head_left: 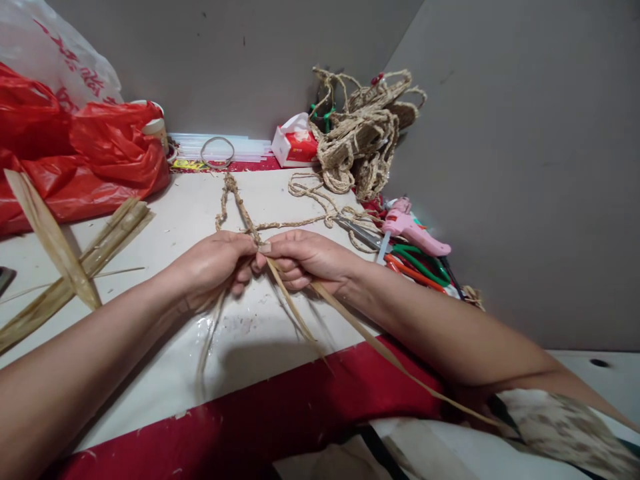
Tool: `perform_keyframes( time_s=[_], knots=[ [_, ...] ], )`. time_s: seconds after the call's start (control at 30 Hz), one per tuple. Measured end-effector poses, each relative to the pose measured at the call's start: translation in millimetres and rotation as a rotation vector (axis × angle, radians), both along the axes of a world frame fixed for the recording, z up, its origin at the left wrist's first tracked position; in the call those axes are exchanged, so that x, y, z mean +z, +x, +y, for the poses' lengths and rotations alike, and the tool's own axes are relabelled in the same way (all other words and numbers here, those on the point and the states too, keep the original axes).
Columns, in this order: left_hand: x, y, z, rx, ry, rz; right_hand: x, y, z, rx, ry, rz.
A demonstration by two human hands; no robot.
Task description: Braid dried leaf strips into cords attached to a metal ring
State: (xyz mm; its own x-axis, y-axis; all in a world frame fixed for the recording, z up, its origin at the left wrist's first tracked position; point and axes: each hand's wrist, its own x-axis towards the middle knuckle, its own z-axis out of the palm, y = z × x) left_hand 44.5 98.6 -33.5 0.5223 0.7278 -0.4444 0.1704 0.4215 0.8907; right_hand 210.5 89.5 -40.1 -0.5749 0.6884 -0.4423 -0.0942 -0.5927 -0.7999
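Observation:
My left hand (213,267) and my right hand (305,257) meet at the middle of the white table (165,373), both pinched on the near end of a twisted straw rope (239,203). The rope runs away from my fingers and loops back toward a knot further right. Loose flat straw strips (345,313) trail from my right hand down over the table's red front edge toward my lap. Thinner strands (210,333) hang from under my left hand.
Dry flat leaves (75,267) lie at the left. Red plastic bags (75,157) sit at the back left, a tissue pack (295,143) and a heap of woven rope pieces (365,133) at the back. A pink glue gun (413,227) and scissors (415,263) lie right.

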Motion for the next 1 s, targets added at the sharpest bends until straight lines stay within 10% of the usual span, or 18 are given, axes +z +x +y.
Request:
perform_keyframes(
  time_s=[0.27, 0.53, 1.0],
  knots=[
    [2.2, -7.2, 8.2, -0.099, 0.263, 0.246, 2.7, 2.1, 0.4, 0.124, 0.33, -0.283],
    [1.7, -3.9, 2.9, -0.108, 0.144, 0.208, 6.2, 0.7, -4.6, 0.209, 0.921, -0.768],
    [-8.7, 1.0, -4.0, -0.016, 0.323, 0.244, 33.9, 0.9, -25.5, 0.455, 1.129, -1.155]
  ],
)
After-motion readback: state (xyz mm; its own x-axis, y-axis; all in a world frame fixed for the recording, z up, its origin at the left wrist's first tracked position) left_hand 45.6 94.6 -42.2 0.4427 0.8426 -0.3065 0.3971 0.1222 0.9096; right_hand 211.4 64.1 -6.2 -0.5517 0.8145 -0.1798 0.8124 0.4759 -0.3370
